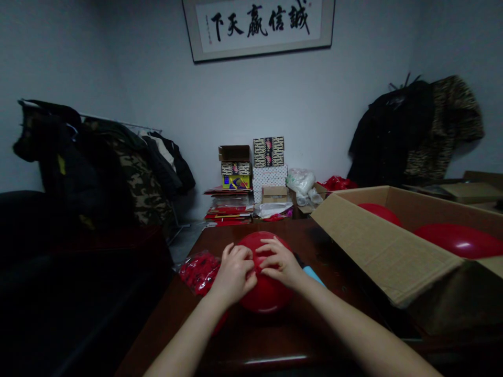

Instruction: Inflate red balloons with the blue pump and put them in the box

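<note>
An inflated red balloon (269, 299) rests on the dark wooden table, with both hands at its middle. Curled fingers of my left hand (237, 268) close in a pinch on the balloon's left side, apparently at its neck. Opposite it, my right hand (280, 263) bends over the balloon, its upper fingers fanned a little and its thumb and lower fingertips drawn in to the same spot. The neck itself is mostly hidden between the fingers. A clear bag of red, dark-spotted pieces (200, 271) lies just left of my left hand. Something light blue (313, 275) shows behind my right wrist.
At the right, an open cardboard box (387, 246) holds red balloons (458, 240), its flap leaning over the table (188, 327). Stacked boxes (269, 179) and red packets (228, 209) stand by the back wall. A dark sofa (78, 277) is left, near hanging coats.
</note>
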A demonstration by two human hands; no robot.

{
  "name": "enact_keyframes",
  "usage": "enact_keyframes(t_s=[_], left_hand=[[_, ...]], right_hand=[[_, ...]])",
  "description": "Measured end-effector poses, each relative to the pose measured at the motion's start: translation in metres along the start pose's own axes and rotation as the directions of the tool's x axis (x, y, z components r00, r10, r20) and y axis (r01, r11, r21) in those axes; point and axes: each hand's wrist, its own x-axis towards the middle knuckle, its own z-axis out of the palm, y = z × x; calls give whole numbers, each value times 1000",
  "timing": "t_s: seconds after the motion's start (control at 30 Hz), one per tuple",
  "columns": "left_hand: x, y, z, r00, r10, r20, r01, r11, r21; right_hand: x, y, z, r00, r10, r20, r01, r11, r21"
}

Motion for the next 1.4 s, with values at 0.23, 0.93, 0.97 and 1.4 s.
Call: enact_keyframes(t_s=[0.23,0.93,0.97,1.4], left_hand=[[-4,4,11,946,-156,-283,62,947,-316],[-7,10,28,899,-322,-296,255,936,-243],[-7,7,28,905,-342,-252,269,920,-285],[-9,7,28,885,-329,-330,114,839,-531]], right_hand=[[-6,1,16,994,35,-105,-29,998,60],[-4,-25,10,967,14,-255,-27,998,-49],[-5,-25,8,973,-13,-231,-5,997,-78],[0,-28,6,987,-66,-144,49,992,-115]])
